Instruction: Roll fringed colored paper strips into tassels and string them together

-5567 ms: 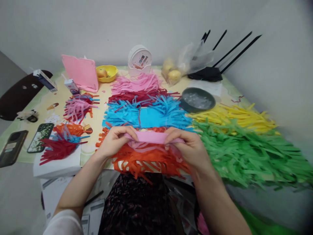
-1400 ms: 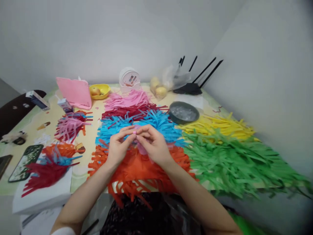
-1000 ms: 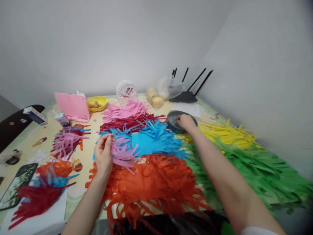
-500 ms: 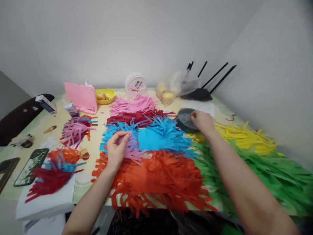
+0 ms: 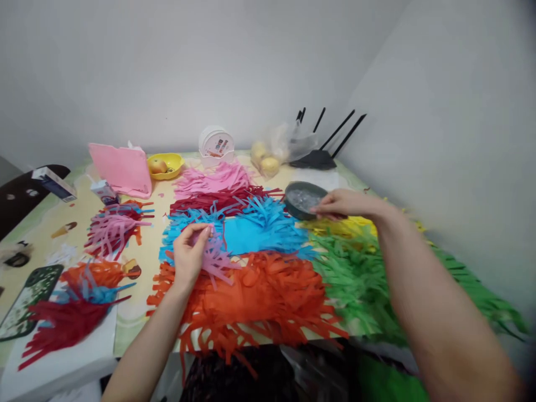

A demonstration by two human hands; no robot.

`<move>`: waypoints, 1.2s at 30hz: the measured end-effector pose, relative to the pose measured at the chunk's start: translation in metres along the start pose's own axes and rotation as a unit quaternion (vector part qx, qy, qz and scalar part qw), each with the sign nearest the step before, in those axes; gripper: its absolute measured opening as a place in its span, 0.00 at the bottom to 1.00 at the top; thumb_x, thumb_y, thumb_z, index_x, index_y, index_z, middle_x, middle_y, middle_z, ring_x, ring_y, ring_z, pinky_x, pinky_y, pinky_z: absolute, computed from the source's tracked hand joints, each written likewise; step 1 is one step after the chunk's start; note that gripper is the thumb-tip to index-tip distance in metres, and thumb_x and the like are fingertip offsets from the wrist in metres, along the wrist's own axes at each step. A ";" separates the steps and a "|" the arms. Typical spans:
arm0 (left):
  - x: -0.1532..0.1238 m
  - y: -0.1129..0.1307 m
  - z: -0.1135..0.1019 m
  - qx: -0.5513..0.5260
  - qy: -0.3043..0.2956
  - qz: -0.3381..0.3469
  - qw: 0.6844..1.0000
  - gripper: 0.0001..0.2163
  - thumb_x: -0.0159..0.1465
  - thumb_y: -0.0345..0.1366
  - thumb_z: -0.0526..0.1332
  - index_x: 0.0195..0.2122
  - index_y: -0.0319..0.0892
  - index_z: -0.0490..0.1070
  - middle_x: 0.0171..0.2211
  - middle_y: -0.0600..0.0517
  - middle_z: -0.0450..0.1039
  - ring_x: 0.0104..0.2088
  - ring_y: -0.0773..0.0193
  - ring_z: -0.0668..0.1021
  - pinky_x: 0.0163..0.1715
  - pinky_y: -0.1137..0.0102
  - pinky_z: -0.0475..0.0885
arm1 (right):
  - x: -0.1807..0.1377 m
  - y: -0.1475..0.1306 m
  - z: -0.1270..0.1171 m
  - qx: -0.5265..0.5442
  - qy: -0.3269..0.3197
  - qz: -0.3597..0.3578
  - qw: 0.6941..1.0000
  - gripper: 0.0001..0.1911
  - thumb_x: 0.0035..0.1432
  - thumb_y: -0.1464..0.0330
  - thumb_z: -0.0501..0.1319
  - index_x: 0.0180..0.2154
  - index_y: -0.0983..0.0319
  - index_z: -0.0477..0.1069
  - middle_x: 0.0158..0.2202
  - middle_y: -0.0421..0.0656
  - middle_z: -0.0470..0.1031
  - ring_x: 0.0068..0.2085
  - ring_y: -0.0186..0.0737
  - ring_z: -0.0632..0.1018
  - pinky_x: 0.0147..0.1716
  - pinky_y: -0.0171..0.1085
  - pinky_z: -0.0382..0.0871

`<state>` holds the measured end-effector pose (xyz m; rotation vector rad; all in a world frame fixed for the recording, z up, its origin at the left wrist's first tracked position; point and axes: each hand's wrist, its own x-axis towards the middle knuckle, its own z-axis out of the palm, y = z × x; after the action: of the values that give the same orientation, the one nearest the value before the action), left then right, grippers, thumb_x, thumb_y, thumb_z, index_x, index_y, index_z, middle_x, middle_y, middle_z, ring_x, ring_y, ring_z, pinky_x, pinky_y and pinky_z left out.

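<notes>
My left hand (image 5: 190,254) is closed in a pinch at the top of a lilac fringed paper tassel (image 5: 218,261), whose strips spread to the right over blue and orange fringed paper. At the near right rim of a dark grey bowl (image 5: 293,209) is my right hand (image 5: 335,204), its fingers pressed together. What they pinch, if anything, is hidden. Clear, shiny small pieces (image 5: 304,198) lie in the bowl. Below my hands spread the blue fringed paper (image 5: 247,234) and the orange fringed paper (image 5: 259,290).
Pink (image 5: 218,177), dark red, green (image 5: 355,279) and yellow fringes cover more of the table. Mixed-colour tassels (image 5: 75,307) lie at left, near a phone (image 5: 31,301). Behind stand a pink tablet case (image 5: 121,170), a yellow fruit bowl (image 5: 176,162) and a bag of fruit (image 5: 268,159).
My right hand has come from inside the bowl to its near right rim. My left hand keeps its pinch on the lilac tassel. The whole view has shifted to the right.
</notes>
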<state>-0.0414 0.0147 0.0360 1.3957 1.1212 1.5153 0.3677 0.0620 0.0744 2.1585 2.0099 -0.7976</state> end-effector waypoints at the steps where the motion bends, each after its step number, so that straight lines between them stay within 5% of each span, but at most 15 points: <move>1: 0.000 0.000 0.001 0.003 -0.002 -0.001 1.000 0.08 0.59 0.40 0.67 0.34 0.41 0.79 0.27 0.53 0.77 0.31 0.66 0.77 0.37 0.72 0.72 | 0.011 -0.003 0.002 -0.014 0.033 0.025 0.999 0.26 0.63 0.50 0.56 0.34 0.65 0.79 0.28 0.46 0.79 0.30 0.39 0.78 0.33 0.35 0.70; 6: -0.001 -0.002 0.002 0.019 0.001 -0.009 1.000 0.09 0.59 0.41 0.67 0.34 0.40 0.79 0.28 0.52 0.78 0.31 0.64 0.78 0.37 0.71 0.73 | 0.076 -0.016 0.026 -0.059 0.079 0.092 0.991 0.17 0.66 0.61 0.60 0.52 0.63 0.71 0.51 0.48 0.74 0.48 0.43 0.77 0.47 0.46 0.74; 10: -0.001 -0.007 0.001 0.028 -0.006 -0.012 1.000 0.10 0.59 0.42 0.67 0.35 0.40 0.79 0.29 0.51 0.78 0.32 0.63 0.78 0.38 0.69 0.73 | 0.095 -0.011 0.036 -0.066 0.059 0.101 0.991 0.18 0.65 0.62 0.61 0.54 0.63 0.69 0.53 0.48 0.72 0.49 0.44 0.77 0.47 0.47 0.75; 19: -0.006 -0.006 0.004 0.015 -0.021 -0.007 1.000 0.09 0.60 0.42 0.67 0.35 0.41 0.79 0.30 0.51 0.79 0.33 0.64 0.79 0.40 0.70 0.73 | 0.083 0.001 0.034 -0.026 0.170 0.113 0.979 0.12 0.62 0.67 0.61 0.43 0.64 0.79 0.35 0.48 0.81 0.39 0.43 0.80 0.39 0.37 0.70; 25: -0.007 -0.003 0.005 0.010 -0.029 0.006 1.000 0.09 0.60 0.41 0.66 0.34 0.40 0.79 0.31 0.50 0.79 0.33 0.63 0.79 0.39 0.69 0.73 | 0.061 -0.001 0.033 0.068 0.243 0.114 0.961 0.10 0.57 0.67 0.61 0.33 0.65 0.80 0.24 0.47 0.79 0.34 0.45 0.80 0.34 0.37 0.68; 29: -0.007 -0.003 0.005 0.004 -0.030 0.003 1.000 0.09 0.60 0.41 0.66 0.34 0.40 0.79 0.30 0.50 0.79 0.32 0.63 0.79 0.39 0.69 0.73 | 0.037 -0.018 0.029 0.182 0.256 0.055 0.948 0.10 0.56 0.66 0.61 0.35 0.65 0.77 0.23 0.44 0.77 0.28 0.39 0.78 0.30 0.35 0.70; 33: -0.010 0.001 0.006 0.021 -0.049 0.014 0.998 0.09 0.60 0.41 0.66 0.35 0.41 0.80 0.30 0.50 0.79 0.33 0.62 0.79 0.40 0.68 0.73 | 0.001 -0.065 0.044 0.289 0.250 -0.052 0.923 0.14 0.58 0.59 0.61 0.38 0.63 0.75 0.27 0.42 0.78 0.25 0.33 0.76 0.26 0.32 0.71; 36: -0.016 0.012 0.007 0.050 -0.074 0.042 0.995 0.07 0.62 0.39 0.65 0.35 0.42 0.80 0.31 0.50 0.79 0.34 0.62 0.78 0.40 0.68 0.72 | -0.036 -0.116 0.070 0.456 0.189 -0.194 0.848 0.19 0.51 0.52 0.67 0.32 0.62 0.74 0.22 0.39 0.74 0.19 0.31 0.72 0.19 0.31 0.67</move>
<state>-0.0325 -0.0037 0.0428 1.6139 1.0712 1.4046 0.2360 0.0162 0.0621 2.4919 2.6934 -1.8266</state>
